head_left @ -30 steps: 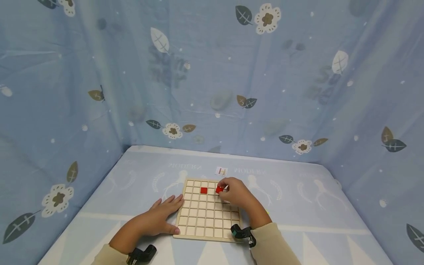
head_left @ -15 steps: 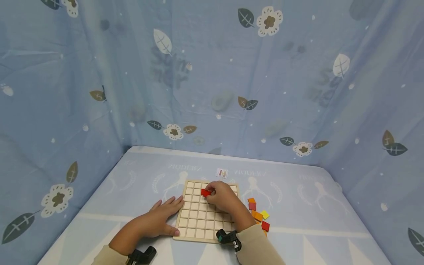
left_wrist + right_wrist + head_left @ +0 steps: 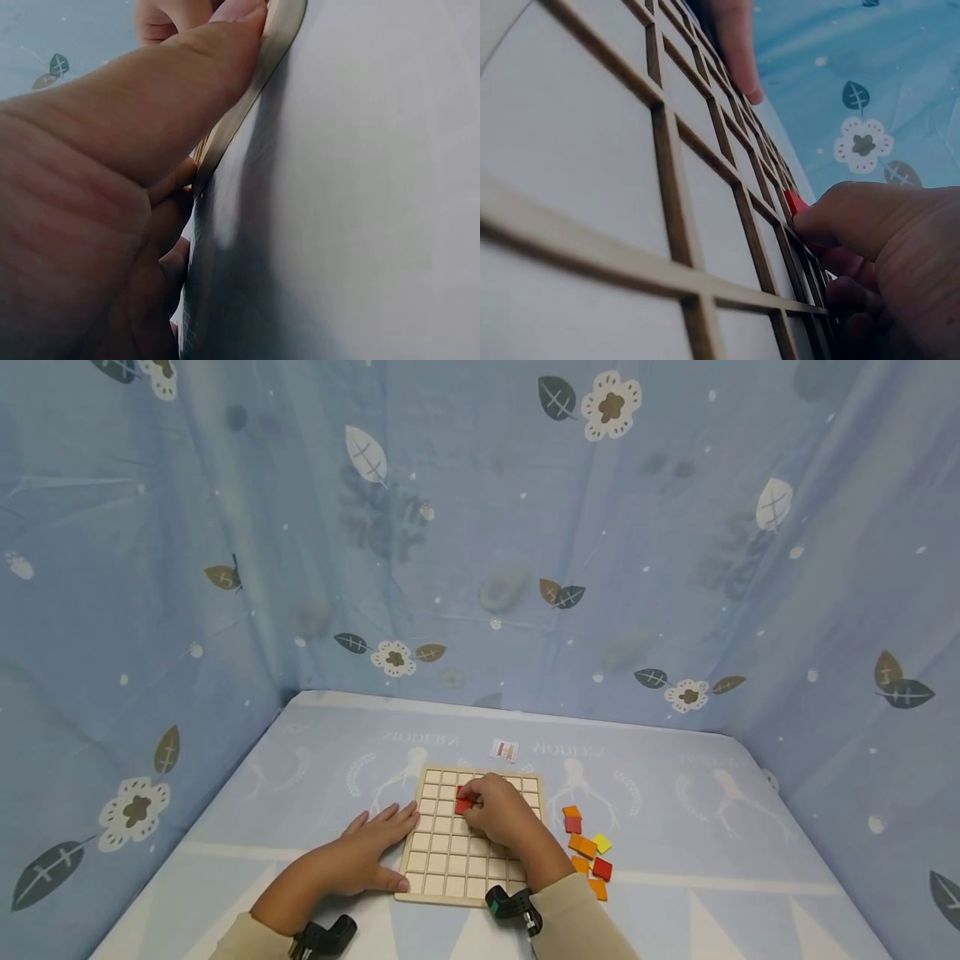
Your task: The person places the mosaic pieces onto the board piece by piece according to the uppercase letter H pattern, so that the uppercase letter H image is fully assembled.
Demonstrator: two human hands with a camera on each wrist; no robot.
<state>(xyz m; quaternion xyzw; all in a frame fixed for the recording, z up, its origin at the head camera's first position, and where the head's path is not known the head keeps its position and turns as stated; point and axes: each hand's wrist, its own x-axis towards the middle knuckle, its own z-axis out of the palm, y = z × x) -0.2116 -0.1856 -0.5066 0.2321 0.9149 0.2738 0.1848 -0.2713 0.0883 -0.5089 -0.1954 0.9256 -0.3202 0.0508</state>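
A wooden grid board (image 3: pixel 435 841) with square cells lies on the table. My right hand (image 3: pixel 498 810) is over its upper part, thumb and fingertips pinching a red square tile (image 3: pixel 463 807) at a cell. Just behind that tile, a second red tile (image 3: pixel 461 791) sits in the board, partly covered by my fingers. In the right wrist view, the pinched tile's red edge (image 3: pixel 795 201) shows beside my thumb. My left hand (image 3: pixel 363 852) rests spread at the board's left side, its fingertips and thumb touching the frame. The left wrist view shows that thumb (image 3: pixel 202 67) along the wooden rim.
Right of the board lie several loose tiles: orange (image 3: pixel 587 848), yellow (image 3: pixel 602 842) and red (image 3: pixel 602 869). A small printed card (image 3: pixel 505 750) lies behind the board. A blue patterned curtain (image 3: pixel 480 527) rises around the table.
My right hand has moved left across the board with the red tile, to the cell in front of the other red tile. The loose tiles have come into view. My left hand stays put.
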